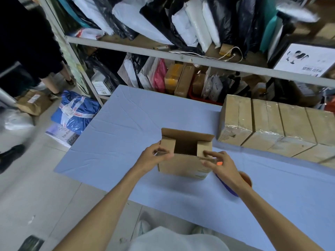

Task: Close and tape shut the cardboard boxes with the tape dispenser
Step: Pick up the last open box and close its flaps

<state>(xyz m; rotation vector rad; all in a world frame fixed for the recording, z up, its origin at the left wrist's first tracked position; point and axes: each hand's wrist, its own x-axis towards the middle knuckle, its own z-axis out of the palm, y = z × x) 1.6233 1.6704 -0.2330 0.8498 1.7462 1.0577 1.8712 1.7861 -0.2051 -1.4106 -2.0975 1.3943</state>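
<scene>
At table [126,124] centre, left hand [157,155] and right hand [220,164] pinch nine- and three-o'clock flaps of the box [181,165], likely to fold them shut.

Taped boxes [282,127] right; cloth [117,134] left.

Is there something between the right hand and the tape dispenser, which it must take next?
Nothing visible. The tape dispenser lies on the table beside the cardboard box, partly hidden under the right hand, which holds the box's right flap.
</scene>
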